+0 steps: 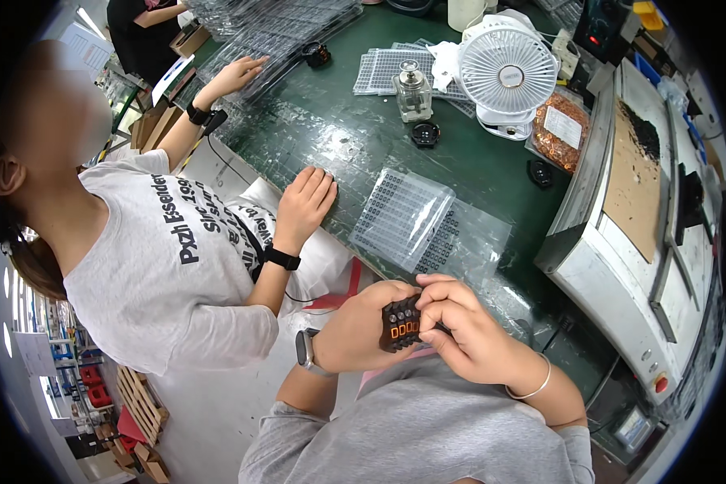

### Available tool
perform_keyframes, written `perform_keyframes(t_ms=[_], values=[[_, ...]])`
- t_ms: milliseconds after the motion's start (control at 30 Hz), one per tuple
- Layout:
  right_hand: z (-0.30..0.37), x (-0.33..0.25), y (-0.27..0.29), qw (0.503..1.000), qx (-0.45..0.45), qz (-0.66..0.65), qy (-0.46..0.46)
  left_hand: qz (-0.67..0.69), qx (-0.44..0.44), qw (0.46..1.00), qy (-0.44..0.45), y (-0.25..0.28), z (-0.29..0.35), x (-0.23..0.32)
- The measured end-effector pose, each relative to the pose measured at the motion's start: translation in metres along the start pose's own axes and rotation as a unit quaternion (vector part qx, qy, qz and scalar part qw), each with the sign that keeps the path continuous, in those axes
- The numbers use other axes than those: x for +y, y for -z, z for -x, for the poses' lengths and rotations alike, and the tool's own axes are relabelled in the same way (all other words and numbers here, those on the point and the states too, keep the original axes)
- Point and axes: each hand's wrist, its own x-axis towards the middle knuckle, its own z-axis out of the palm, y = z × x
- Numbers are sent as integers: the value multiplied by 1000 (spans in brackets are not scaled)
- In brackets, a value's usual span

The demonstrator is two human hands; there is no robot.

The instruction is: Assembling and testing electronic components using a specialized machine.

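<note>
Over a grey shirt [427,419], clamping a black block [402,324] in the left hand [356,327], with the right hand [472,327] curled at its edge, grip unclear, seemingly partway along, with one orange row set and plastic-covered dark pieces [403,214] lying on the green table [323,121].

Bright, fairly even light from above fills the scene. White glare breaks up on the glossy green surface [339,149] left of the white fan [511,77], and milky reflections streak the clear plastic sheets [403,214] below it. Far below the fan, the small dark piece [400,319] is well lit, its finest detail soft. Right of the fan, the machine [613,310] bows with fisheye distortion toward a black rim; far left, a person's head [52,121] is smeared by blur.
</note>
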Motion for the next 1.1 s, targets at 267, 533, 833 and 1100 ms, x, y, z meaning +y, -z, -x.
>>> perform_keyframes(t_ms=[267,533,833,1100], values=[[5,5,3,1000,-9,-8,4,-79,-42,995,-39,-4,0,-1],[8,8,2,1000,-5,-13,-5,-97,-29,995,-11,-6,-5,9],[9,11,0,999,15,-31,-19,-69,-25,997,14,-6,-6,12],[17,26,-6,897,59,-382,-215,-21,-66,994,-82,-3,-8,6]])
